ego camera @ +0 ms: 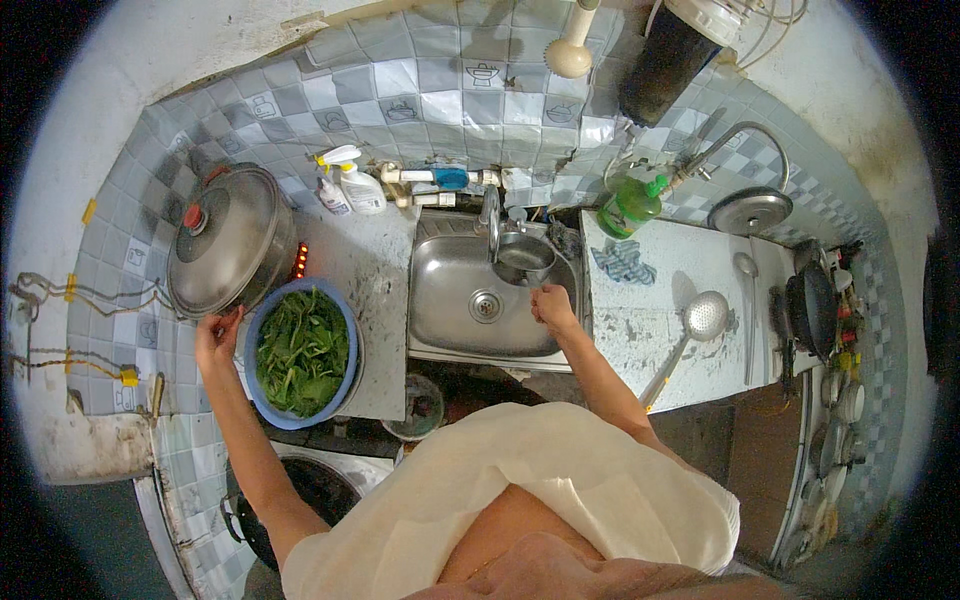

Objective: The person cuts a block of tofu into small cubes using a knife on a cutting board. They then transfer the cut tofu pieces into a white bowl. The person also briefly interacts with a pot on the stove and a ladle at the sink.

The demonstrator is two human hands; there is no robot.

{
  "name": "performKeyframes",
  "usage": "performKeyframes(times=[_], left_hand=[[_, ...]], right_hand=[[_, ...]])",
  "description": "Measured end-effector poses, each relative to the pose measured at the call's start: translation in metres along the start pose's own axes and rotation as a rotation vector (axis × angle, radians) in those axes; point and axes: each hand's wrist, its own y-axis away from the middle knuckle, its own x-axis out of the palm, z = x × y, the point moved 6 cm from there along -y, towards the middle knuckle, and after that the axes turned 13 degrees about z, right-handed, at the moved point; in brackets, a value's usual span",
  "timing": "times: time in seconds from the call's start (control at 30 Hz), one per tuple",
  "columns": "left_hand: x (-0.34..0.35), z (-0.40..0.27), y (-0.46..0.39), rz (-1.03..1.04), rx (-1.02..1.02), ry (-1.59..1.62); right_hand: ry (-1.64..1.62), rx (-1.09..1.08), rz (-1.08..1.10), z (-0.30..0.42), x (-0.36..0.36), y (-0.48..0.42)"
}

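My left hand point(219, 335) is at the lower edge of a large metal pot point(274, 259) with a domed lid point(232, 236) and a red knob; its fingers are bent at the rim, and their hold is unclear. Right of that hand stands a blue plastic basin point(351, 375) filled with leafy greens point(304, 352). Over the right side of the steel sink point(442, 300), my right hand point(553, 306) is closed at the handle end of a small metal pan point(523, 259), beneath the faucet point(491, 217).
Spray bottle point(362, 187) and pipes line the wall. Right of the sink are a green bottle point(630, 206), a striped cloth point(624, 262), a perforated skimmer point(705, 316), a long ladle point(747, 300) and dark pans point(811, 309). A black wok point(319, 487) sits below left.
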Motion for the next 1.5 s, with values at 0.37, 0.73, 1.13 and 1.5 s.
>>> performKeyframes(times=[0.37,0.73,1.13,1.5], left_hand=[[0.041,0.008,0.042,-0.084,0.047,-0.037],[0.028,0.028,-0.007,-0.064,0.07,-0.089],[-0.004,0.045,0.004,-0.129,0.055,-0.023],[-0.023,0.024,0.055,-0.221,0.087,-0.009]], right_hand=[[0.457,-0.066,0.076,-0.016,0.018,0.03],[0.633,-0.273,0.061,-0.05,0.038,0.043],[0.603,-0.316,0.114,-0.061,0.034,0.05],[0.551,-0.197,0.102,-0.048,0.047,0.053]])
